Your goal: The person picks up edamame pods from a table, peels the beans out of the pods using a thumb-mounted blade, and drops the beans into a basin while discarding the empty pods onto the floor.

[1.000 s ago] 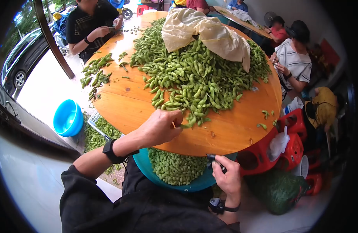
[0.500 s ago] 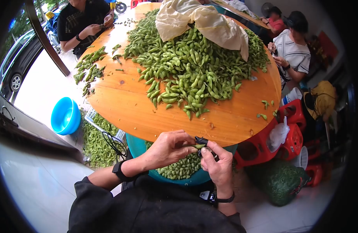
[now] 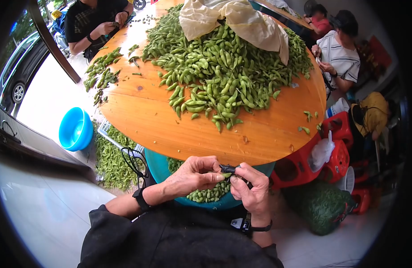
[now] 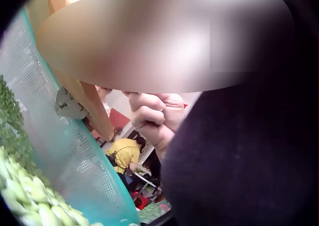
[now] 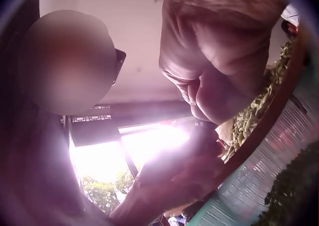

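Note:
Over the teal tub [image 3: 152, 167], my two hands meet at a green soybean pod [image 3: 226, 175]. My left hand [image 3: 192, 175] pinches the pod between thumb and fingers. Black coverings [image 3: 228, 169] show at the fingertips of my right hand [image 3: 251, 190], which grips the pod's other end. Shelled green beans [image 3: 208, 195] lie in the tub below, partly behind the hands. A large heap of pods [image 3: 223, 85] is on the round wooden table [image 3: 156, 116]. In the left wrist view the curled right hand [image 4: 152, 116] shows, its fingertips hidden.
A cream cloth [image 3: 237, 27] covers the heap's top. At left are a blue basin [image 3: 76, 129] and a floor heap of pods [image 3: 112, 165]. Red stools [image 3: 300, 167] and a green bag [image 3: 315, 207] stand at right. Other people sit around the table.
My left hand has come back from the heap's near edge with a pod and met the right hand over the tub. Since half a second ago, the hands have shifted only slightly.

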Demonstrator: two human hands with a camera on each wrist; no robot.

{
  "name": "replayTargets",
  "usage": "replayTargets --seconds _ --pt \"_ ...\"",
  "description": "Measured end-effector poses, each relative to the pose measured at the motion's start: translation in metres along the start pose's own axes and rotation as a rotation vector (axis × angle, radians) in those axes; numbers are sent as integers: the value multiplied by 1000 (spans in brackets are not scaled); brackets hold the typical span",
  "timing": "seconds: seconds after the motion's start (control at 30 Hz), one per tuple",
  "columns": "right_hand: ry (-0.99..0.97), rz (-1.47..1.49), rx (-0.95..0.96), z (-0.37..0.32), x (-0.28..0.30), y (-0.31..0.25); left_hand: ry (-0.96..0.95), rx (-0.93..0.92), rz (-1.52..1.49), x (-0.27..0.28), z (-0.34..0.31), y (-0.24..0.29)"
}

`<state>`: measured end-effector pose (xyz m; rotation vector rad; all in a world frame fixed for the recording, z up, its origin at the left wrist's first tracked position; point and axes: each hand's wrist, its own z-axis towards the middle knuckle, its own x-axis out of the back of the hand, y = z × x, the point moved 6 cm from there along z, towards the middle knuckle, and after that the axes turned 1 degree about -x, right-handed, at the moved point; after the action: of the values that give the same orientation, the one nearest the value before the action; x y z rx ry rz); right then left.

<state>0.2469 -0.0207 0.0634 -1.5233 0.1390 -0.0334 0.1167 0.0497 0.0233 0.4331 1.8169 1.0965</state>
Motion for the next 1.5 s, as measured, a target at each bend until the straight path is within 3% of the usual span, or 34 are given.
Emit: replayTargets --seconds 0.07,0.13,0.2,0.27,0.3,0.33,0.37,0.4,0.47,0.53,0.57,0.6,0.67,0.7,0.73,0.77,0.8,0.87,0.93,1.03,1.13,1.2,1.23,1.27,1.33,1.4,1.47,1.5 --pt "11 92 -48 -1 1 6 -4 5 -36 -1 -1 -6" --pt "-10 492 -234 -4 1 25 -36 37 -270 -5 -3 -15" --pt "-2 441 -218 -3 1 25 -35 43 -285 -3 -4 -18" --pt "9 387 -200 -2 -1 21 96 -98 241 2 -5 -1" --pt "103 47 -51 0 0 8 193 -516 904 -6 -8 27" --pt "193 -293 100 -1 1 -5 194 -517 903 -12 -7 31" --pt "231 -502 190 -2 2 -10 342 -624 1098 -21 -14 45" --pt "230 -501 194 0 0 -13 495 -731 1292 -29 -21 60" --pt "293 -629 254 4 -3 -28 491 -713 1321 -29 -18 62" --pt "303 -661 282 9 -6 -30 340 -723 1314 -26 -5 48" --pt "304 -685 312 9 -7 -33 319 -813 1138 -22 1 44" --pt "304 -710 342 9 -9 -34 320 -815 1138 -22 0 50" --pt "294 -721 381 10 -9 -32 119 -110 626 -8 13 30" --pt "279 -687 383 13 -8 -30 123 -110 434 -6 14 24" --pt "264 -653 386 15 -7 -27 123 -111 434 -4 15 24" --pt "254 -370 140 19 1 -6 100 -85 411 -2 16 26" --pt "253 -370 143 21 2 -8 77 -59 388 -1 18 27" --pt "223 62 -116 25 2 6 105 -85 513 -3 17 35" --pt "279 -742 454 23 -8 -27 176 -366 931 -9 14 49" --pt "300 -774 439 15 -14 -31 172 -426 892 -17 12 47" --pt "382 -971 548 8 -23 -31 175 -480 883 -19 17 36" --pt "467 -1081 670 3 -30 -24 211 -440 670 -16 19 31" --pt "463 -1080 674 5 -29 -25 136 -215 415 -14 21 20" --pt "460 -1046 653 8 -25 -27 138 -219 416 -12 19 19" --pt "459 -1013 637 10 -15 -32 -4 -183 36 -19 17 18" --pt "355 -704 398 13 3 -28 -1 -189 67 -17 10 24" --pt "280 -206 134 13 16 -15 -12 -174 222 -9 4 24" --pt "224 -112 85 12 18 -16 -5 -119 246 -7 2 23"
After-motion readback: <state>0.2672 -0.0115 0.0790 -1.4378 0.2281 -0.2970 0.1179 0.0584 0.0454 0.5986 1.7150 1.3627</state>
